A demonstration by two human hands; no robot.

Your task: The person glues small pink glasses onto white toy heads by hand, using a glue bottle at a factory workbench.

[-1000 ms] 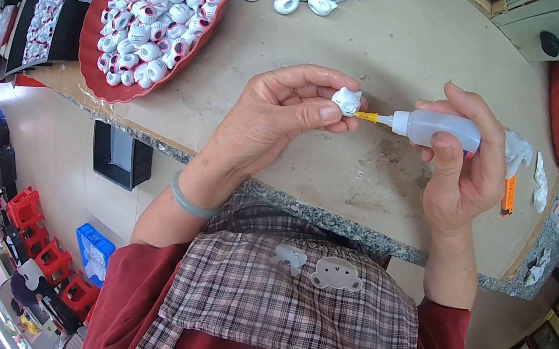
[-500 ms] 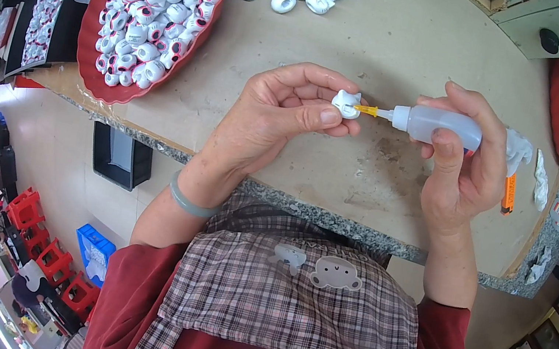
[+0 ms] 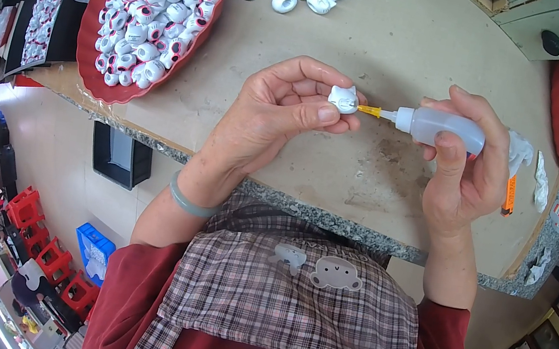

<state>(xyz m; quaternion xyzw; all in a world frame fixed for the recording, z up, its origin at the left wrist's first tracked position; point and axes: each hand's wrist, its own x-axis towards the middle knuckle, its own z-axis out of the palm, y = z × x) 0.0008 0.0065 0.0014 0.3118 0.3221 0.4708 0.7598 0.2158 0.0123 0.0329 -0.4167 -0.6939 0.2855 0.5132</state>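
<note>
Fingers of left hand grip glossy white figurine; right hand clenches translucent squeeze bottle.

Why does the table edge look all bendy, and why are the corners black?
In the head view, the fisheye lens curves the table edge and leaves dark corners; light is soft and even, and the left hand, small white figure and squeeze bottle in the right hand look sharp.
</note>
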